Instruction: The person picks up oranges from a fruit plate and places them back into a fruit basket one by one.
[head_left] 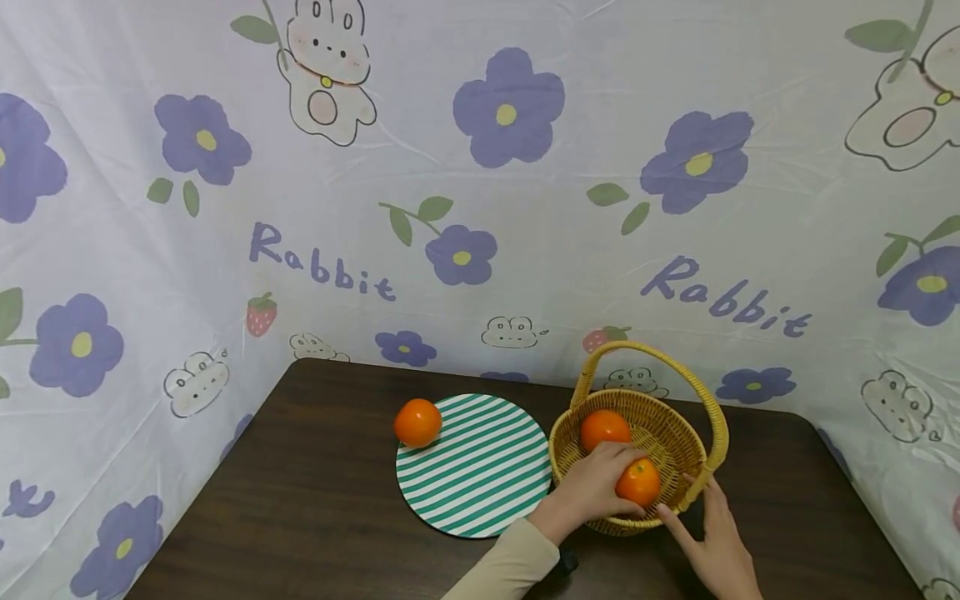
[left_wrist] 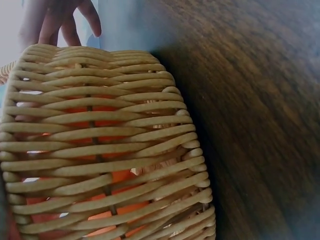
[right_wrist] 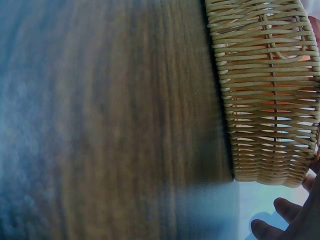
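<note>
On the dark wood-grain desk [head_left: 300,500], toward its far right corner, I see the left hand [head_left: 595,483] gripping a round orange fruit [head_left: 640,483] inside the yellow woven wicker basket [head_left: 671,427], whose rim the right hand [head_left: 714,540], partly hidden, seems to pinch for steadiness.

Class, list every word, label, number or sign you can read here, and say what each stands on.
"Rabbit": purple, left of centre on the printed cloth.
"Rabbit": purple, right side of the same cloth.
Purple lettering, far left on cloth: not readable.
None seen on the wicker basket.
</note>
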